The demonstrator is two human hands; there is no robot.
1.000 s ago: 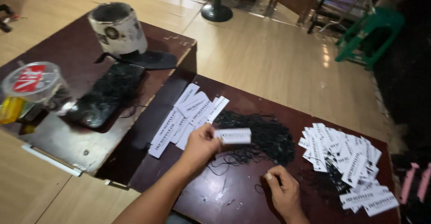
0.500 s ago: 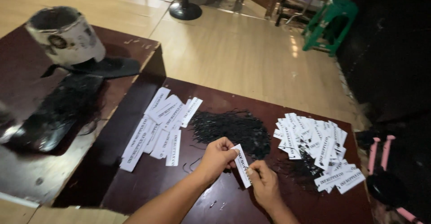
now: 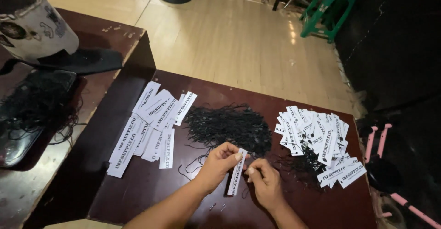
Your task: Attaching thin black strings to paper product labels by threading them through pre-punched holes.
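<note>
Both hands meet over the near middle of the dark desk [image 3: 138,197], working on one white paper tag [image 3: 236,173]. The left hand [image 3: 219,164] pinches the tag's upper end between thumb and fingers, holding it upright on its long edge so the top end faces the other hand. The right hand [image 3: 262,179] has its fingertips drawn together against the tag's side near that top end, apparently gripping something thin there; whether it is one of the black strings cannot be told.

The supplies lie in three groups so that each is within reach. To the left is a loose spread of plain tags [image 3: 151,128], roughly a dozen, lying flat and overlapping. In the centre, just beyond the hands, is one tangled pile of black strings [image 3: 229,125], too many to count. To the right is a heap of tags with strings [image 3: 317,142], around twenty or more, with black loops showing among them; this looks like the finished side.

Two tiny metal bits [image 3: 217,206] lie on the desk near the left wrist. On a second, higher desk at the left stand one white bucket [image 3: 32,25] and one black tray [image 3: 25,119] holding more black string. One green stool [image 3: 328,4] stands on the floor beyond.
</note>
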